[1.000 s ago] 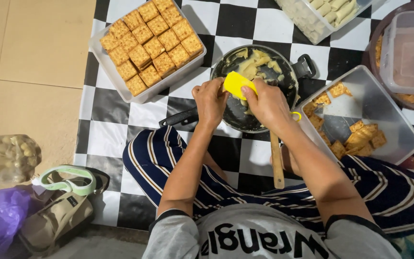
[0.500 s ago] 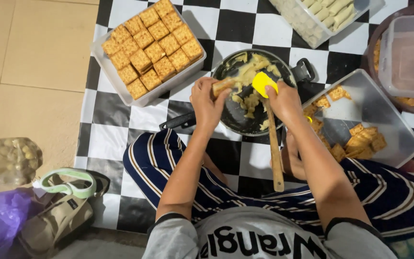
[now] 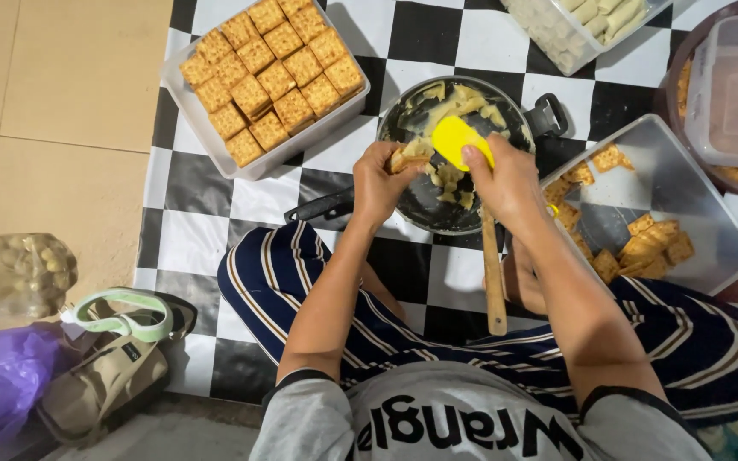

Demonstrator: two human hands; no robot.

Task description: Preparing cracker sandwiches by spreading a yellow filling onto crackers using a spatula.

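The small square golden cracker (image 3: pixel 405 156) sat pinched in the fingers of my left hand (image 3: pixel 386 183), held over the near-left rim of the round black frying pan (image 3: pixel 424 209); I judged it light, stiff and brittle, likely to snap under a squeeze, so best gripped by its edges with its face left open for spreading; my right hand (image 3: pixel 506 183) was closed around the handle of the yellow silicone spatula (image 3: pixel 461 141), whose soft blade hovered just beside the cracker, over the pale sticky filling (image 3: pixel 454 179) smeared in the pan; that paste looked soft and clingy, apt to make fingers slippery. A long wooden stick (image 3: pixel 494 282) ran from under my right hand toward me, across my striped trousers (image 3: pixel 301 273). Far left stood a clear plastic tub packed with rows of square crackers (image 3: pixel 271 72); to the right, a clear plastic tray with scattered crackers (image 3: pixel 694 222); far right, a tub of pale pieces (image 3: pixel 591 26); all on the black-and-white chequered mat (image 3: pixel 202 230). On the near left floor lay a purple plastic bag (image 3: pixel 6 376).
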